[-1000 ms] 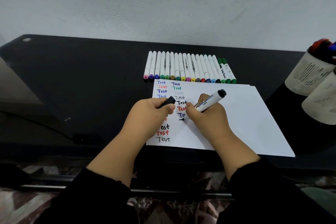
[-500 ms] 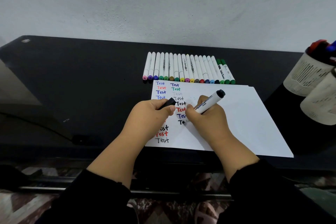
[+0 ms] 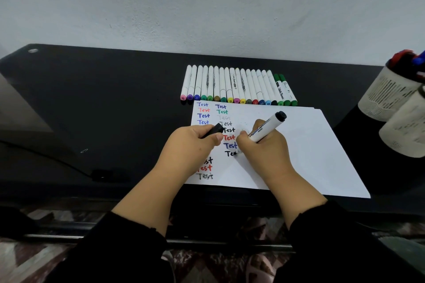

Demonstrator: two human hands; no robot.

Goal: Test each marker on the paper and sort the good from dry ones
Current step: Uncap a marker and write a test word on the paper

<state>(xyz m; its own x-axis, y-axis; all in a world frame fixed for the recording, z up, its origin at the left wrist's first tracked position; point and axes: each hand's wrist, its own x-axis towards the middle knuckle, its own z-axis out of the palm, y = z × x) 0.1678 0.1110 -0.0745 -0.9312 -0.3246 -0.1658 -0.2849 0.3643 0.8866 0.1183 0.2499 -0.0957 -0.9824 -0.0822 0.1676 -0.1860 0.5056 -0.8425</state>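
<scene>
My right hand [image 3: 264, 151] grips a white marker [image 3: 266, 127] with a black end, tip down on the white paper [image 3: 310, 151], where a black word reads "Te" so far; my fingers hide the rest. The print along the barrel is too blurred for me to read. My left hand [image 3: 190, 147] rests on the paper's left part, fingers curled round the black cap [image 3: 213, 130].

The sheet carries two columns of the word "Test". The left column runs blue, red, blue, blue at the top, then, below my hand, black, red and a thin black one. The right column runs blue, green, a very faint grey one, thin black, bold black, red, blue, and then the word under my tip.

Just beyond the far edge of the paper lies a row of markers [image 3: 236, 85], side by side on the black table [image 3: 103, 103], white barrels with coloured caps toward me; the three at the right end are green-capped, and one seems to read "White Board". At the far right stand two pale cups [image 3: 391, 94], the far one holding red and blue pens.
</scene>
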